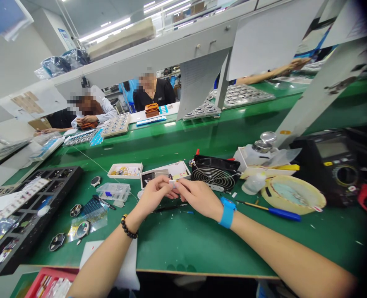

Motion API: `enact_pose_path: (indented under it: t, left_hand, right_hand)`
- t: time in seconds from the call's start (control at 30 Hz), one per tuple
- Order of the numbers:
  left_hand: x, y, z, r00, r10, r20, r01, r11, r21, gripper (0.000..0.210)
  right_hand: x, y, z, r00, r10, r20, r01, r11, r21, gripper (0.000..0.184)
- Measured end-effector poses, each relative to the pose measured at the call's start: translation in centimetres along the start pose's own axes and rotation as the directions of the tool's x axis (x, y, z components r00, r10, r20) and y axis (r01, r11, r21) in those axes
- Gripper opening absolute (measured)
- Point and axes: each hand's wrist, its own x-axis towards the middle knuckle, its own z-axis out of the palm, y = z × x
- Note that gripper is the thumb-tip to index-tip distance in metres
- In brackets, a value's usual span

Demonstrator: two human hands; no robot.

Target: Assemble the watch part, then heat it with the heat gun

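Just above the middle of the green counter point(177, 248), both hands are up close together, fingertips almost meeting. Left hand point(157, 192) and right hand point(200, 196) are each pinched narrow on the same small white piece point(173, 181), so it's sitting right between the two. Too tiny and too covered by fingers for me to tell what it is, sorry. Left wrist has a beaded bracelet point(129, 227), right one a blue wristband point(227, 212).

Just past the fingers there's a long open white box point(183, 165) with some bits in it, and a black cooling fan point(216, 174) with a spiral wire guard is right beyond the right hand. Out to the right of that hand you get a blue-handled screwdriver point(284, 214), then a yellowish bowl point(265, 192), and way further over a multimeter point(335, 157).

Over on the left hand's side, near it, is a clear plastic organizer point(121, 192). Further left of the hand lie some round watch cases, one point(83, 229) on a clear sheet, then a big black compartment tray point(31, 244). Well beyond both hands, a co-worker in a black top point(154, 97) is across the counter.
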Motion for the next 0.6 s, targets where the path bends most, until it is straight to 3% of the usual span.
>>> enact_pose_path:
  t: [0.37,0.6]
  left_hand:
    - [0.01,-0.20,-0.01,1.000,0.004,0.006,-0.004,1.000,-0.013,0.031]
    - [-0.04,-0.02,0.01,1.000,0.003,0.017,-0.002,1.000,-0.021,0.042]
  right_hand:
    - [0.09,0.05,0.08,1.000,0.003,-0.009,-0.003,1.000,-0.030,0.049]
    - [0.08,0.02,0.02,1.000,0.001,-0.008,-0.002,1.000,-0.029,0.049]
